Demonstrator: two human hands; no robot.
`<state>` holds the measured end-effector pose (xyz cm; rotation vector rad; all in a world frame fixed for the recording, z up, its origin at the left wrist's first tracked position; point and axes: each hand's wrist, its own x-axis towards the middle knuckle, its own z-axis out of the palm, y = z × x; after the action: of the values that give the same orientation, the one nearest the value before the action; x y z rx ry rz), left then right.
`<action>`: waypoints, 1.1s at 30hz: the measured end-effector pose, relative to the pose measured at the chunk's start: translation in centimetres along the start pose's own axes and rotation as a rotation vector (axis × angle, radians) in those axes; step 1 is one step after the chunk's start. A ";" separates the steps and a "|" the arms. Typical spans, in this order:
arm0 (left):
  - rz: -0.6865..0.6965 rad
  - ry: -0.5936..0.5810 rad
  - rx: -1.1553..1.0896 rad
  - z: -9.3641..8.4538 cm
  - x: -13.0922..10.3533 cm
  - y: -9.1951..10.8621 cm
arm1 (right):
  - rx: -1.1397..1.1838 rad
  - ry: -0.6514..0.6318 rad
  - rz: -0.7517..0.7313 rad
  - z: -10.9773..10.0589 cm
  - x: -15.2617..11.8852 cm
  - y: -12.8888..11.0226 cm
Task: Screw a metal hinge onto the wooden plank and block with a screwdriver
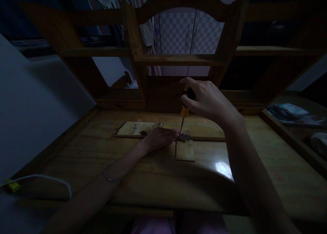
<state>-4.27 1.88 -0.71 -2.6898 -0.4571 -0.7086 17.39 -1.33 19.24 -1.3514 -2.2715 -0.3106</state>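
Observation:
My right hand [204,99] is wrapped round the black and yellow handle of a screwdriver [184,112]. The screwdriver stands nearly upright, with its tip down at a small metal bracket or hinge [184,137]. That metal piece sits at the front edge of a long, narrow wooden board [206,130], where a small square wood piece [185,151] meets it. Flat on the long board, my left hand [162,138] has its fingers stretched toward the metal piece; the fingertips are close beside it. Torn, rough patches mark the board's left part.
Several loose screws [108,125] lie on the wooden desktop [143,172] at the back left. A wooden shelf unit [178,59] rises behind. At the left are a white cable [46,176] and a yellow object [13,186]. Plastic-wrapped items [291,110] lie at the right.

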 end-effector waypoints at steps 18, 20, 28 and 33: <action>-0.006 -0.027 0.006 -0.2 0.2 0.1 | -0.023 0.046 -0.043 0.5 0.2 -0.2; -0.009 -0.034 0.005 -0.4 0.3 0.2 | -0.030 0.055 -0.041 0.6 0.2 -0.1; -0.017 -0.062 0.013 -0.2 0.0 0.1 | 0.013 0.034 -0.021 0.0 -0.1 0.0; -0.018 -0.074 0.003 -0.4 0.1 0.1 | 0.170 -0.005 -0.083 -0.5 0.0 0.2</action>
<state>-4.32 1.65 -0.36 -2.7197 -0.5004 -0.6136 17.71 -1.41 19.63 -1.1760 -2.3046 -0.1372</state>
